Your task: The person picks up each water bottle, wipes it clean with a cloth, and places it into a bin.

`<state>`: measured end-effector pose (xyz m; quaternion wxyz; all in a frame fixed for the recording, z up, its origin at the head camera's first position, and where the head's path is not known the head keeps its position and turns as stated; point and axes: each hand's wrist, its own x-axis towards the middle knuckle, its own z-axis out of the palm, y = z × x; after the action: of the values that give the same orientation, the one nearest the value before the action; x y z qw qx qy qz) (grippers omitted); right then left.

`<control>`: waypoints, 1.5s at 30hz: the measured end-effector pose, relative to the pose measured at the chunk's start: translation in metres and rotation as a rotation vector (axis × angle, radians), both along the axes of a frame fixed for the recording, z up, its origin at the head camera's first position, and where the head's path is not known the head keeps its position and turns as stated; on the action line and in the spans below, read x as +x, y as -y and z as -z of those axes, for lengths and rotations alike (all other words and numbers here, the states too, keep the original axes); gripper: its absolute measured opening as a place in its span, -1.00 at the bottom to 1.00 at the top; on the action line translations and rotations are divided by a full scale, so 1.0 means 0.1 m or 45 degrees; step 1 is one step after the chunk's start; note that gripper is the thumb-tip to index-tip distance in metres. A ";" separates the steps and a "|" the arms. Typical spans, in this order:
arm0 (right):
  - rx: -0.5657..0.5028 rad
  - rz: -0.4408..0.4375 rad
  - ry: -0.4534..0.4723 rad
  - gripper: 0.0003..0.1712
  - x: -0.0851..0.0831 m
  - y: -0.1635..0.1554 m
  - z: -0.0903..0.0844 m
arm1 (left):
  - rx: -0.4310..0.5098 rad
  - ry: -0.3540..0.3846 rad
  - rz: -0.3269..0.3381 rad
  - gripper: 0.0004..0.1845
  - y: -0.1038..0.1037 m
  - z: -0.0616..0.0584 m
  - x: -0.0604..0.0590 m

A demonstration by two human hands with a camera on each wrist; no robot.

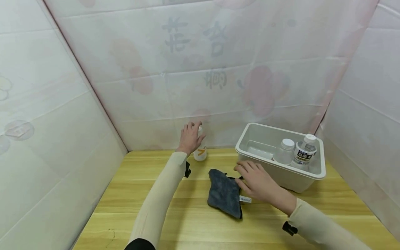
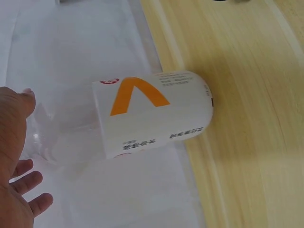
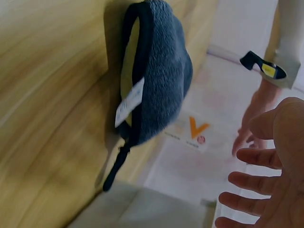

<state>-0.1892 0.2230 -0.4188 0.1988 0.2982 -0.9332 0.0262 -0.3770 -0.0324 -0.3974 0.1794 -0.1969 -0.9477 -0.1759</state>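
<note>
At the back of the table an upright clear bottle [image 1: 200, 153] bears a white label with an orange V-shaped mark. My left hand [image 1: 189, 138] reaches beside its upper part. In the left wrist view, thumb and fingers are spread about the top end of the bottle [image 2: 142, 114], not curled round it. A dark grey fluffy cloth [image 1: 224, 194], edged in black with a white tag and a black loop, lies bunched on the wood. Near its right side hovers my right hand [image 1: 257, 180], fingers apart and relaxed, holding nothing.
A pale plastic bin [image 1: 319, 173] stands at the right. Inside it are two clear bottles with white caps, one plain [image 1: 283, 154] and one labelled [image 1: 303, 154]. Printed white sheets [image 1: 193, 86] enclose the wooden table [image 1: 125, 208] at the back and sides.
</note>
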 end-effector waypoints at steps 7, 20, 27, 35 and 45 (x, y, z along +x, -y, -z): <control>-0.022 -0.006 0.105 -0.56 -0.07 0.19 0.15 | 0.015 0.018 -0.009 -0.50 0.02 0.06 -0.03; -0.017 0.049 0.435 -0.42 -0.13 0.36 0.36 | 0.108 0.045 0.057 -0.50 0.02 0.18 -0.01; -0.009 0.027 0.485 -0.34 -0.10 0.40 0.46 | 0.261 0.160 0.111 -0.42 0.00 0.31 0.04; -0.007 0.056 0.625 -0.21 -0.09 0.45 0.56 | 0.290 0.200 0.080 -0.27 0.00 0.44 0.06; -0.053 0.082 0.723 -0.08 -0.11 0.48 0.56 | 0.286 0.192 0.089 -0.03 0.06 0.47 0.06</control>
<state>-0.1999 0.1753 -0.4751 -0.0639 0.2451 -0.9597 0.1215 -0.3712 -0.0385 -0.4445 0.1223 -0.1947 -0.9253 -0.3015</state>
